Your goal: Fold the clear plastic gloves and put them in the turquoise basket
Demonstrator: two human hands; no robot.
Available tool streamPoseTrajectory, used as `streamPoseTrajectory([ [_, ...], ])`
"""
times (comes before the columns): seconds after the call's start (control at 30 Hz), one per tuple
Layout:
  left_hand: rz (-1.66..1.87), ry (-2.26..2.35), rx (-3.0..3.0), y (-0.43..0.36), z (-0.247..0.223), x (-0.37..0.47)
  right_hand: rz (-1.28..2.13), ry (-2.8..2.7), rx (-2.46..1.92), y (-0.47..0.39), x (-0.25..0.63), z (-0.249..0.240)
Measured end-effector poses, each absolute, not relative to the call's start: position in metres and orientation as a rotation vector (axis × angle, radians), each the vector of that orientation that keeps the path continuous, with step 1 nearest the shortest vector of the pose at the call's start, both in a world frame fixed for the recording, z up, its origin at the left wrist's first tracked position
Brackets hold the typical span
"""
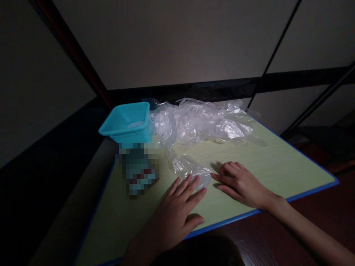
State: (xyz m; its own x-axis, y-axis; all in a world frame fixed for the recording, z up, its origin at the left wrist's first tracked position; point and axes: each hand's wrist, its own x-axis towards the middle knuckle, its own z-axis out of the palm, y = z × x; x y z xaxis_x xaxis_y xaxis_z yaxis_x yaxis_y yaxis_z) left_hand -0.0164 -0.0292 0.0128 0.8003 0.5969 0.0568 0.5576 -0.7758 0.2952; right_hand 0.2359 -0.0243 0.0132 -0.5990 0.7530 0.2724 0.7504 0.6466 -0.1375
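A clear plastic bag (pixel 191 168) lies on the pale green table (pixel 277 162), between and just beyond my hands. My left hand (pixel 179 210) rests with spread fingers at the bag's near edge, its fingertips touching the plastic. To the right, my right hand (pixel 238 183) has its index finger stretched out to the bag's right corner, while its other fingers are partly curled and its thumb is apart. Neither hand is wrapped round anything. Behind the bag spreads a large heap of crumpled clear plastic (pixel 194 122), which reaches the table's back edge.
A turquoise basket (pixel 126 138) stands at the back left with something pale inside. In front of it lies a pixelated flat object (pixel 140 171). Blue edging (pixel 227 222) borders the table. Large pale panels (pixel 177 44) rise behind it.
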Motion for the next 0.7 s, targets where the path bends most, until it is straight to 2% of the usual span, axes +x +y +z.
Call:
streamPoseTrajectory([
  [0.23,0.252,0.939,2.691,-0.031,0.015,-0.020,0.074,-2.534,-1.113,-0.022,0.236,0.011],
  [0.5,0.532,1.444,2.618,-0.015,0.001,-0.030,0.106,-2.578,-1.128,-0.023,0.237,0.011],
  [0.7,0.746,1.356,2.667,-0.024,0.004,-0.022,0.081,-2.596,-1.111,-0.024,0.238,0.010],
])
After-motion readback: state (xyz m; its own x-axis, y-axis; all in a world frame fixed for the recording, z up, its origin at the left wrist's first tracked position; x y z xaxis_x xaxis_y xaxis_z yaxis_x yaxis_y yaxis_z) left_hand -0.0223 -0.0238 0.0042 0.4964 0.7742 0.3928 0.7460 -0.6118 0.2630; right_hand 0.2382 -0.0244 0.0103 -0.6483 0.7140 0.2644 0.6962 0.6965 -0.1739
